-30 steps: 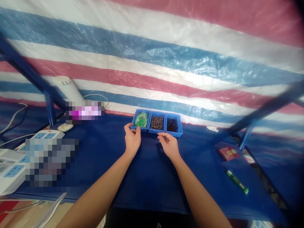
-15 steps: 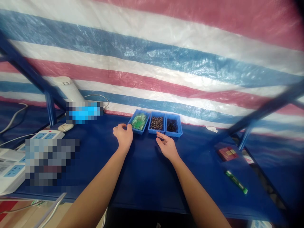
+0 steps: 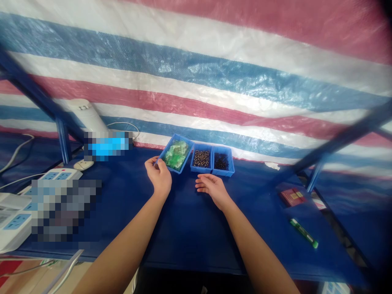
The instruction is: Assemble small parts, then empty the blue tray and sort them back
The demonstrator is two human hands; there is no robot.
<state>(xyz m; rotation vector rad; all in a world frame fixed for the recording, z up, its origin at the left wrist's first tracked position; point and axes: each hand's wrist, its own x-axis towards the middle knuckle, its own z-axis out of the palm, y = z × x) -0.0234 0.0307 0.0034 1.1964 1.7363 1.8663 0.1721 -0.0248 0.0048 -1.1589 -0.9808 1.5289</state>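
Observation:
My left hand [image 3: 159, 175] grips the near left corner of a small blue bin [image 3: 183, 164], which is tilted and looks raised off the table. Green pieces in clear plastic [image 3: 176, 154] fill that bin; their exact kind is hard to tell. Just right of it stands a second blue bin [image 3: 200, 169] of small brass-coloured metal parts [image 3: 202, 157]. A third blue bin [image 3: 225, 173], holding small black parts [image 3: 221, 161], adjoins it. Before these two bins hovers my right hand [image 3: 212, 188], fingers stretched out, holding nothing.
A white power strip [image 3: 14, 234] with cables lies on the left of the blue table [image 3: 190, 245]. Behind it stand a white cylinder [image 3: 88, 116] and a blurred-out bright blue patch. On the right are a dark red box [image 3: 292, 197], a green tube-like item [image 3: 304, 233] and blue frame bars [image 3: 339, 141].
My left hand has taken hold of the bin of green pieces, which has lifted and tilted to the left. My right hand has shifted slightly left and down.

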